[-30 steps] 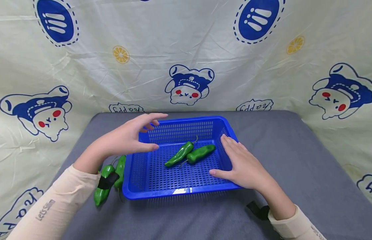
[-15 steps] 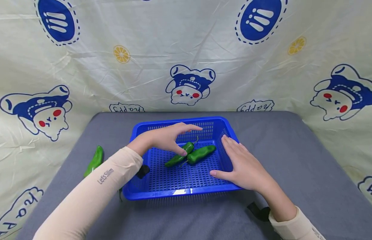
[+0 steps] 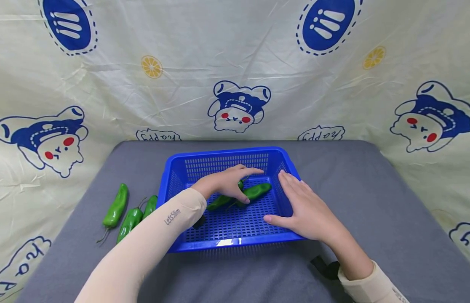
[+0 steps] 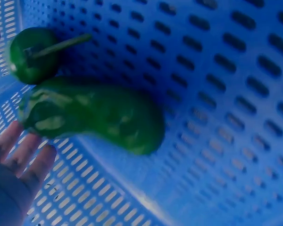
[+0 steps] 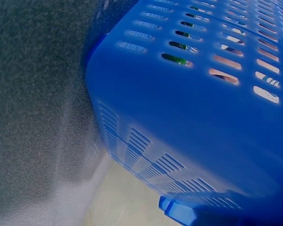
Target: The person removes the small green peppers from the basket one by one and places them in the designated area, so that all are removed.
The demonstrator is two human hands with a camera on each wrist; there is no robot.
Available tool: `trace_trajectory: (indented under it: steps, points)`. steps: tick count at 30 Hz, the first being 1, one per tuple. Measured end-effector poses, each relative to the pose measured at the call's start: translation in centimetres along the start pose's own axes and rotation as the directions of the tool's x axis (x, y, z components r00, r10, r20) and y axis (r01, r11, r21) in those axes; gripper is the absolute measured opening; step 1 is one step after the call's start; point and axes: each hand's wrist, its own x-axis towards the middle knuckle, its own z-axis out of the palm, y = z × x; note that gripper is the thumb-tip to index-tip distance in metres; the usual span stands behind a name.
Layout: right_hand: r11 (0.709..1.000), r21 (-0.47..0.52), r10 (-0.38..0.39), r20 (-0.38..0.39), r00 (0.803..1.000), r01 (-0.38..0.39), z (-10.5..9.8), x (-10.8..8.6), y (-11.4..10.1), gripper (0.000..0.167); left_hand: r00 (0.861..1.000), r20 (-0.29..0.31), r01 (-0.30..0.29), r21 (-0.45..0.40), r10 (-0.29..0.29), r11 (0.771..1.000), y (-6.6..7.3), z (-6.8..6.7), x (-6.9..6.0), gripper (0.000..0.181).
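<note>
A blue plastic basket (image 3: 225, 243) with slotted walls holds two green chili peppers. My left hand (image 3: 228, 182) reaches over them, thumb and fingers spread apart, partly covering the left pepper (image 3: 220, 203). The right pepper (image 3: 259, 190) lies just beyond my thumb. In the left wrist view, straight fingers (image 4: 35, 160) lie close beside one pepper (image 4: 104, 115); whether they touch it I cannot tell. My right hand (image 3: 305, 210) rests over the basket's right rim, fingers straight and thumb inside. The right wrist view shows only the basket's outer wall (image 5: 188, 113).
Left of the basket, several more green peppers lie on the grey cloth; one pepper (image 3: 116, 207) lies outermost, another pepper (image 3: 129, 221) beside it, partly under my left sleeve (image 3: 151, 244). A printed pale curtain (image 3: 174, 97) hangs behind the table.
My left hand has moved right, from the basket's left rim to over the two peppers inside, lowering toward them. The left-side peppers are uncovered. My right hand and the basket stay in place.
</note>
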Motion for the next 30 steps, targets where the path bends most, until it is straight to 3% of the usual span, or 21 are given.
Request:
trace_trajectory:
  steps: [8,20,30]
  points:
    - [1.000,0.006,-0.002,0.003,1.000,0.002,-0.11,-0.03,0.00,0.118,0.996,0.037,-0.083,-0.080,0.086,0.993,-0.68,0.70,0.93,0.087]
    - [1.000,0.007,-0.005,0.005,1.000,0.005,-0.09,-0.03,-0.02,0.119,0.988,0.149,-0.027,0.005,0.026,1.000,-0.71,0.72,0.26,0.060]
    - [1.000,0.014,-0.009,0.006,1.000,0.009,-0.13,-0.10,-0.04,0.117,0.979,0.195,-0.056,-0.026,0.060,0.998,-0.95,0.68,0.59,0.043]
